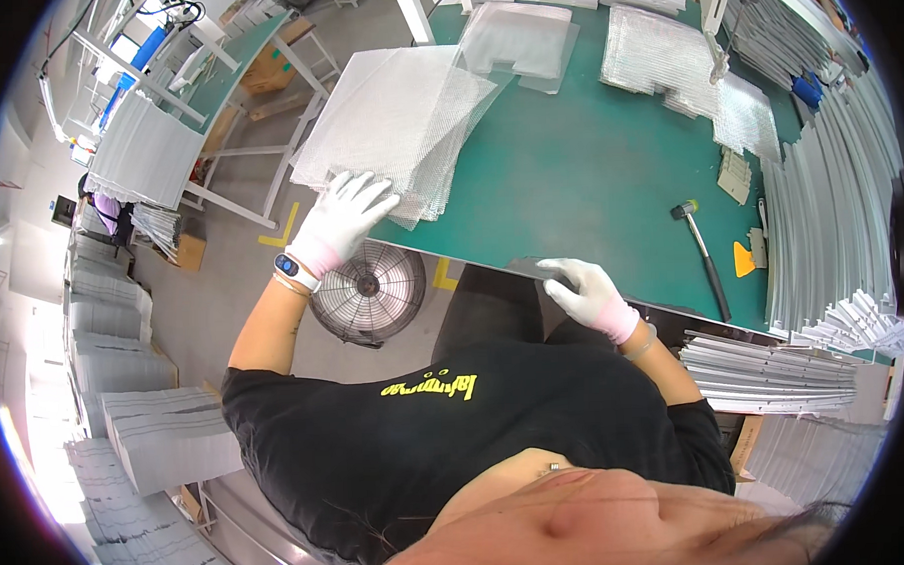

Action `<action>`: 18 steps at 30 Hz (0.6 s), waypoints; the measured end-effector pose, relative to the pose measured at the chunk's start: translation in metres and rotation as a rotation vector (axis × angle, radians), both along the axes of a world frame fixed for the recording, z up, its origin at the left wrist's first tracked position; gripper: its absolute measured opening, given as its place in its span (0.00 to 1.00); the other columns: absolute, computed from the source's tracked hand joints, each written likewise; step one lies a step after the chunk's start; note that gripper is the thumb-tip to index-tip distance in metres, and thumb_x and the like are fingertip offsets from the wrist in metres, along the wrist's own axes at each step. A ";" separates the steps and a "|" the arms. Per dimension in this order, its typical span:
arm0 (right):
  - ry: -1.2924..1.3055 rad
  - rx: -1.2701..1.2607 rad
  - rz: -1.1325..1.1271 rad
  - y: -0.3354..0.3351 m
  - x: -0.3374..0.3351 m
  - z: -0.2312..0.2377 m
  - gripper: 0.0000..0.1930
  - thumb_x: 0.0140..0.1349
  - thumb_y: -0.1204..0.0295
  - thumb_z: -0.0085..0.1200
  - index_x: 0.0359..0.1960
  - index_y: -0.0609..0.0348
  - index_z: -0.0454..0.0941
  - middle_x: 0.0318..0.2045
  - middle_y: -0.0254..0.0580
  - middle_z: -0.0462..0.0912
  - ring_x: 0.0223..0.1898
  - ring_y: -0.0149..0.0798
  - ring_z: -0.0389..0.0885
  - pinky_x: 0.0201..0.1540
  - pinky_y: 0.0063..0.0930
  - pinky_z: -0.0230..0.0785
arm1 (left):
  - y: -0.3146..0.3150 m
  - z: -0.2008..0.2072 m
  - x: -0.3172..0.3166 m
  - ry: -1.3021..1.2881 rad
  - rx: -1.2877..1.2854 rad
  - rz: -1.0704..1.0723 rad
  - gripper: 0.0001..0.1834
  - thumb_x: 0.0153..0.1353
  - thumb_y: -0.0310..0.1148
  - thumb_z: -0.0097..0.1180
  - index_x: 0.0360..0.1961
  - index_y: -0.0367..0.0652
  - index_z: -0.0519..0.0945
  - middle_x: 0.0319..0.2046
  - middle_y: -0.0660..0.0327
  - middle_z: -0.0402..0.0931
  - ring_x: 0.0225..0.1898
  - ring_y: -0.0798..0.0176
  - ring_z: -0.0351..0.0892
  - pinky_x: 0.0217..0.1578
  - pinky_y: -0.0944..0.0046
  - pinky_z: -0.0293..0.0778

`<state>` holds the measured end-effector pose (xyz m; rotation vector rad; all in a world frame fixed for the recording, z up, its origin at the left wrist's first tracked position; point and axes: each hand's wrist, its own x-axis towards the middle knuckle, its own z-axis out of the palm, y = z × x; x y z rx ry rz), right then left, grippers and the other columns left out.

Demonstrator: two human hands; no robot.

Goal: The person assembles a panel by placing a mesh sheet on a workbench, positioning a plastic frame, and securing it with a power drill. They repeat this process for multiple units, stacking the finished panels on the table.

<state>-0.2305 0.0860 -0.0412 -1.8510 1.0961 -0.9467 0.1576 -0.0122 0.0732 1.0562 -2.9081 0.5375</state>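
Left hand (342, 219): gloved, fingers spread flat on the near corner of the mesh sheet stack (397, 120), which runs away up-left along the table (587, 168) edge. Right hand (590, 290): gloved, open, resting on the table's near edge, holding nothing, well apart from the stack. Hammer (705, 254): one. Yellow scraper (745, 260): one.

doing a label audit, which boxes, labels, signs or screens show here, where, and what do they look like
cardboard box: brown, under the left bench, top left.
wristband screen: small dark oblong with a blue glow, on the left wrist beside the left hand.
floor marking: yellow angled tape on grey floor, by the table edge.
shirt print: yellow on black.
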 end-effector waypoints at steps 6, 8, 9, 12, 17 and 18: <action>0.045 0.136 -0.027 0.011 -0.002 0.003 0.18 0.64 0.69 0.55 0.53 0.66 0.79 0.38 0.53 0.84 0.39 0.46 0.83 0.47 0.34 0.75 | -0.022 0.030 0.021 0.400 -0.148 -0.002 0.21 0.58 0.22 0.55 0.54 0.44 0.81 0.52 0.55 0.82 0.54 0.53 0.81 0.60 0.55 0.73; 0.030 0.067 -0.059 0.013 -0.005 0.000 0.18 0.64 0.70 0.55 0.53 0.66 0.80 0.38 0.52 0.84 0.38 0.44 0.83 0.47 0.33 0.75 | -0.029 0.055 0.012 0.668 -0.397 0.038 0.18 0.62 0.19 0.52 0.52 0.41 0.82 0.49 0.54 0.84 0.51 0.52 0.83 0.57 0.57 0.76; 0.020 0.023 -0.074 0.012 -0.007 0.000 0.18 0.64 0.70 0.55 0.53 0.65 0.80 0.37 0.52 0.84 0.38 0.44 0.82 0.46 0.33 0.74 | -0.028 0.067 0.005 0.815 -0.513 0.075 0.17 0.64 0.18 0.50 0.52 0.39 0.82 0.49 0.53 0.84 0.51 0.52 0.84 0.56 0.57 0.77; -0.033 0.041 -0.143 0.014 -0.017 0.009 0.18 0.64 0.70 0.56 0.53 0.64 0.80 0.37 0.49 0.84 0.38 0.40 0.82 0.46 0.32 0.74 | 0.014 0.091 -0.039 0.875 -0.493 0.175 0.20 0.62 0.14 0.49 0.52 0.38 0.82 0.50 0.51 0.83 0.51 0.51 0.84 0.56 0.58 0.76; -0.741 0.194 -0.354 0.013 -0.038 0.010 0.25 0.72 0.65 0.49 0.65 0.69 0.68 0.46 0.41 0.81 0.44 0.33 0.81 0.52 0.29 0.75 | 0.063 0.027 -0.156 0.511 -0.121 -0.210 0.19 0.57 0.25 0.57 0.52 0.40 0.80 0.48 0.51 0.81 0.52 0.49 0.80 0.53 0.55 0.76; -0.811 0.278 -0.400 0.010 -0.044 0.013 0.26 0.73 0.64 0.47 0.67 0.69 0.66 0.51 0.44 0.79 0.47 0.34 0.81 0.53 0.29 0.74 | 0.070 0.002 -0.184 0.458 0.073 -0.136 0.21 0.60 0.28 0.54 0.55 0.39 0.77 0.50 0.51 0.79 0.52 0.49 0.79 0.53 0.54 0.75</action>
